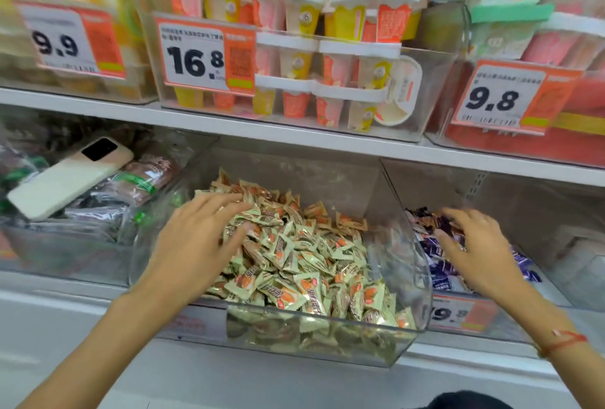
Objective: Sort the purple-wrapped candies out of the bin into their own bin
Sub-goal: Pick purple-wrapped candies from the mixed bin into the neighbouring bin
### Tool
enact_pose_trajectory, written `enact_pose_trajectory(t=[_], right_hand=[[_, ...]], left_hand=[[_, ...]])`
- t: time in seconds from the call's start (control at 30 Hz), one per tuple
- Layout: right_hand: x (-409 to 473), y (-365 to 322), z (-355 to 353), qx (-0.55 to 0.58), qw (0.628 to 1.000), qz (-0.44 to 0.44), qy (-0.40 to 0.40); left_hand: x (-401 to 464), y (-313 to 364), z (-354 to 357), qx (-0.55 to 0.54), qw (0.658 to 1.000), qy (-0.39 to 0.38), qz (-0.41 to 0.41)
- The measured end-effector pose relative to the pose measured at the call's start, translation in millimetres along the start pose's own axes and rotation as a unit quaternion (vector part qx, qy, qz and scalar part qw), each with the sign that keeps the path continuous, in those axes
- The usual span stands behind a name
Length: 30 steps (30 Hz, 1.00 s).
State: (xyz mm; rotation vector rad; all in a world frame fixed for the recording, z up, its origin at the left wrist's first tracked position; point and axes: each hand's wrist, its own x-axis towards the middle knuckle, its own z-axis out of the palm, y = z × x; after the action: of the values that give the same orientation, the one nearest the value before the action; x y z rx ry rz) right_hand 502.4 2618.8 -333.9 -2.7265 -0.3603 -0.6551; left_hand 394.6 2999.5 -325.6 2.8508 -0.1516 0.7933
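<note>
head view looks down on a clear bin (422,264) heaped with cream-wrapped candies (304,261). left hand (199,238) rests flat on the heap, fingers spread, holding nothing. right hand (474,248) hovers over the purple-wrapped candies (442,269) in the neighbouring bin (491,323), fingers loosely bent, gripping nothing visible.

Three orange price tags hang on the upper shelf's clear bins — the left tag (70,40) reads 9.9, the middle tag (206,56) 16.8, the right tag (514,96) 9.8. A lower tag (458,312) shows only "9.8", its first digit hidden — the small print is illegible.
</note>
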Motion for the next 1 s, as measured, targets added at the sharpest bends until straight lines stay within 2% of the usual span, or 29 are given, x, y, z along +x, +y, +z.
enact_pose_trajectory(t=[0.07,0.13,0.2,0.27,0.33,0.4,0.47,0.53,0.63,0.8,1.0], right_hand=[[-5,-43,-19,0.081,0.993,-0.071,0.044],[-10,-104,-32,0.136,0.978,-0.152,0.044],[-5,-159,-27,0.141,0.957,-0.254,-0.023],[9,-207,-2,0.136,0.923,-0.337,-0.125],[21,-246,29,0.137,0.884,-0.39,-0.22],[22,-269,62,0.092,0.859,-0.412,-0.29],[17,-274,88,0.036,0.847,-0.431,-0.309],[16,-267,95,0.008,0.849,-0.453,-0.272],[28,-247,87,-0.052,0.866,-0.439,-0.234],[42,-203,76,-0.097,0.888,-0.354,-0.276],[47,-190,66,-0.144,0.9,-0.272,-0.309]], left_hand=[[-2,-18,-11,0.028,0.996,0.081,-0.02],[-4,-33,-16,0.055,0.991,0.107,-0.06],[-11,-43,-12,0.076,0.987,0.106,-0.091],[-18,-46,-5,0.046,0.987,0.092,-0.126],[-22,-44,-3,-0.002,0.981,0.094,-0.168],[-23,-43,-2,-0.028,0.974,0.108,-0.195],[-24,-43,-2,-0.034,0.971,0.113,-0.208],[-25,-43,-3,-0.027,0.97,0.109,-0.215],[-27,-40,-5,-0.029,0.969,0.103,-0.222],[-27,-37,-6,-0.033,0.966,0.094,-0.237],[-29,-36,-9,-0.029,0.969,0.093,-0.227]])
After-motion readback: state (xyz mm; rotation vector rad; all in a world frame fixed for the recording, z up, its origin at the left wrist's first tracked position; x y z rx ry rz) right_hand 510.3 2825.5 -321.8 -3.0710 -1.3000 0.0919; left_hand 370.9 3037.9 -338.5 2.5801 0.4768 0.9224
